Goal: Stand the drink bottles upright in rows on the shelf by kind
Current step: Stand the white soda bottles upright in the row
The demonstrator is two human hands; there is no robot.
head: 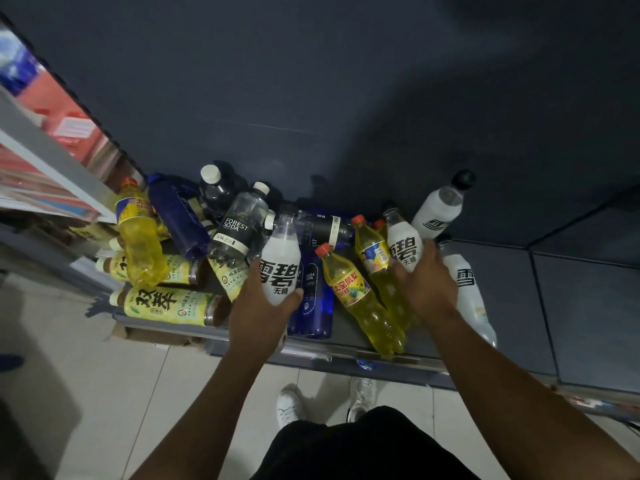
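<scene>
The sorting has barely begun. On the low dark grey shelf (512, 292), only one white frosted plastic bottle with a black cap (439, 209) stands upright, at the back right, and it looks like the start of a row. The left hand (259, 313) has its grip closed round a white bottle with black characters (280, 271), held upright over the front of the heap. The right hand (427, 282) grips a second white bottle of that kind (405, 249). A fourth white bottle (472, 299) lies on its side just beside the right wrist.

All the rest is still to do. Yellow soda bottles with red caps (360, 296), deep blue bottles (175, 216), clear bottles with dark labels (235, 230) and pale yellow tea bottles (166, 304) lie tumbled over one another across the left and middle of the shelf. That heap fills the room where rows must go, so I judge that only the right side is free for standing bottles now. One yellow bottle reaches the front edge and may roll off. A neighbouring rack with red packs (69, 129) stands to the left, and white shoes (291, 403) stand on the pale tiled floor (138, 393).
</scene>
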